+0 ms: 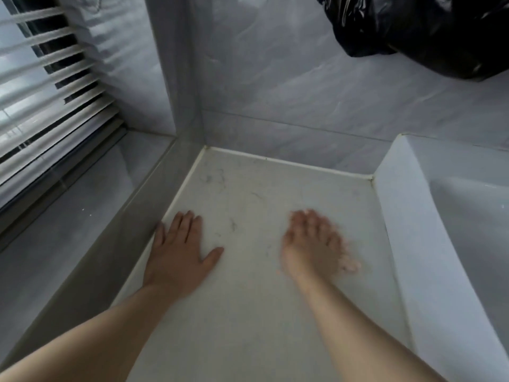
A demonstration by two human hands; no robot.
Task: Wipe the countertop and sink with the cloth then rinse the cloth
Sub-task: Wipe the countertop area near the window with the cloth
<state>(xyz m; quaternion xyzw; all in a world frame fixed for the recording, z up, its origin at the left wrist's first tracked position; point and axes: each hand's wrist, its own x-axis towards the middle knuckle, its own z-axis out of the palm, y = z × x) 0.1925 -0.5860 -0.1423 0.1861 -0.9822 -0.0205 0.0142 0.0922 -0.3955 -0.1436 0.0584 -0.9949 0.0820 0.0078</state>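
The table (248,312) is a pale, smooth stone-like slab with faint grey veining and a few thin dark squiggles (217,177) near its far corner. A cream sealant strip (289,164) runs along its back and left edges where it meets the walls. On its right a white sink (407,230) rises above the slab, glossy and sharp-edged, with a slanted inner wall; the frame's right edge cuts off its bowl.

The left hand (179,252) lies flat on the table, palm down, fingers straight and close together, thumb out to the side, right beside the left-hand sealant strip. The right hand (311,244) is well apart from it, nearer the sink, and badly blurred. Its fingers look spread and fairly straight on the surface, curled round nothing that can be seen. A pale pink smear (351,264) shows at its outer edge, and I cannot tell whether that is the cloth under the palm or only blur.

The walls are grey marble-look tiles (289,92) with a soft sheen. At left a tiled sill (68,230) sits under white slatted blinds (49,100), partly open. A crinkled, shiny black plastic bag (429,31) hangs in at the top right, cut off by the frame
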